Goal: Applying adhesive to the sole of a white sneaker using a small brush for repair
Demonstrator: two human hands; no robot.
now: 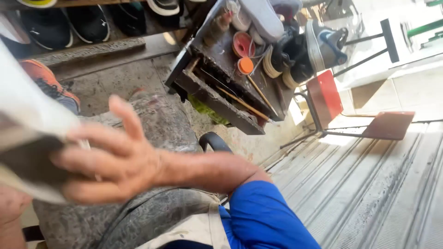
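**Pale shoe held at the picture's left, hand spread across it**

The pale shoe (32,124) sat at the left edge, blurred, its long axis slanting from the upper left down toward the lower middle; which end was the toe could not be told. The right hand (110,161) lay against it with fingers (92,138) spread apart, pressing rather than closed round it. The left hand (11,207) showed only at the bottom corner, under the shoe; its grip could not be told. A blue sleeve (263,216) covered the right arm. Beyond, a dark wooden table (221,99) carried an orange lid (245,65) and thin sticks (244,105). Sneakers (69,23) lined the shelf above.
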